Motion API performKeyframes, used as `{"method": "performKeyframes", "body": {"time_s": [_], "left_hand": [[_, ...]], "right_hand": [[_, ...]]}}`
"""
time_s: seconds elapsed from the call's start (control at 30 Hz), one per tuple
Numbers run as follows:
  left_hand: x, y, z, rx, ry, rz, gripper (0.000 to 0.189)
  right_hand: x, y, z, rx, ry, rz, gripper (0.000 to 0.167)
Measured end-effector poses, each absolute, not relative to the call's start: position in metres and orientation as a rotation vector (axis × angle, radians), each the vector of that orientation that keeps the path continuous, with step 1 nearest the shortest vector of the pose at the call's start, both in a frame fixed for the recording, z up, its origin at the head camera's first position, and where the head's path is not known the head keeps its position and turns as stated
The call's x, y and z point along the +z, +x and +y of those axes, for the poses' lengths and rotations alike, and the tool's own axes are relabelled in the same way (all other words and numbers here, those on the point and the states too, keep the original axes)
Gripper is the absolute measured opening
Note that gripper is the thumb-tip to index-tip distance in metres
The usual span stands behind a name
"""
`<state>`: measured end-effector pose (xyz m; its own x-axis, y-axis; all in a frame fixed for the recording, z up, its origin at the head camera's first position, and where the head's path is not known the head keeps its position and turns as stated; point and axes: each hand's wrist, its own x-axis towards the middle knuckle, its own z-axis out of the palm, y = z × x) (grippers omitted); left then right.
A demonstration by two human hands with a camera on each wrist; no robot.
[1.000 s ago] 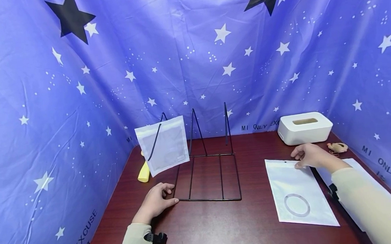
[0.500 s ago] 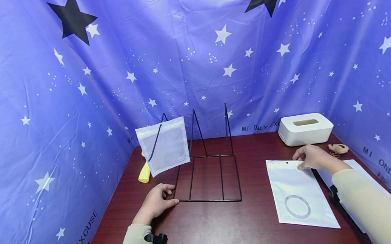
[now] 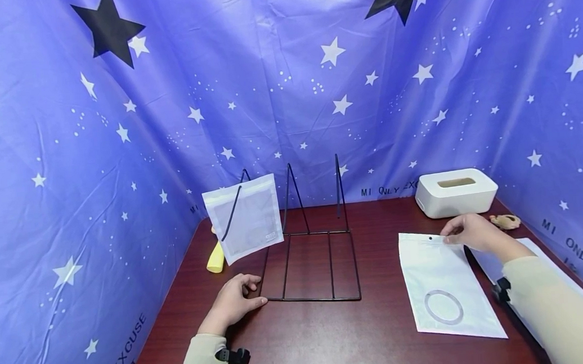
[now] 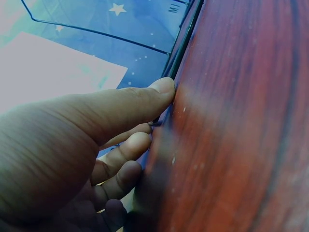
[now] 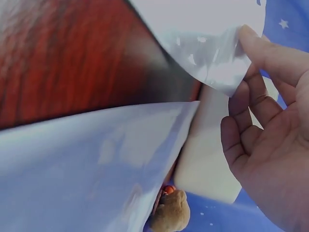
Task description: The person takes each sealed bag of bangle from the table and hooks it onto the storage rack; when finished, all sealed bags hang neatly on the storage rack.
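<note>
A black wire display rack point(image 3: 310, 299) with three upright prongs stands mid-table. At its front left corner my left hand point(image 3: 232, 300) grips the wire, the thumb point(image 4: 161, 86) on the bar and the other fingers curled behind it. From the rack's left prong hangs a translucent white zip bag point(image 3: 249, 224). To the right, my right hand point(image 3: 478, 238) pinches the top right corner of a flat white zip bag point(image 3: 445, 273), which has a hang hole and a grey ring mark. Its top edge is raised off the table in the right wrist view, while its lower part lies flat.
Behind my right hand stands a white tissue box point(image 3: 455, 196), with a small beige figurine point(image 3: 505, 222) beside it. Another white bag point(image 5: 96, 159) lies at the right edge, partly under my right sleeve. A yellow object point(image 3: 215, 259) sits behind the hanging bag. Starry curtains enclose the table.
My right hand has shifted slightly right, and the top edge of the white bag has come up with it. My left hand stays at the rack's corner.
</note>
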<state>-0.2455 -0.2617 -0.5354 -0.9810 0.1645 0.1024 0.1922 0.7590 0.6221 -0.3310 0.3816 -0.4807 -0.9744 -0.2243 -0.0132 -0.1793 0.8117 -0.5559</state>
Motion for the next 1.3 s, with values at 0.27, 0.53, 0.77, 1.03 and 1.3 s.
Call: {"method": "performKeyframes", "body": {"time_s": [0.27, 0.53, 0.77, 1.03, 1.3], "left_hand": [[-0.535, -0.244, -0.261, -1.038, -0.293, -2.902, 0.047], [-0.534, -0.245, -0.259, -1.025, -0.305, -2.905, 0.047], [-0.531, -0.245, -0.259, -1.021, -0.307, -2.903, 0.047], [-0.532, -0.245, -0.261, -1.028, -0.297, -2.909, 0.047], [-0.533, -0.245, -0.263, -1.034, -0.299, -2.912, 0.048]], "right_hand": [[-0.47, -0.318, 0.38, -0.941, -0.304, 2.984, 0.009], [-0.458, -0.303, 0.374, -0.956, -0.312, 3.009, 0.007], [-0.452, -0.295, 0.368, -1.007, -0.355, 3.016, 0.005], [-0.449, -0.292, 0.364, -1.081, -0.389, 2.998, 0.014], [-0.446, -0.289, 0.365, -1.032, -0.388, 2.981, 0.012]]}}
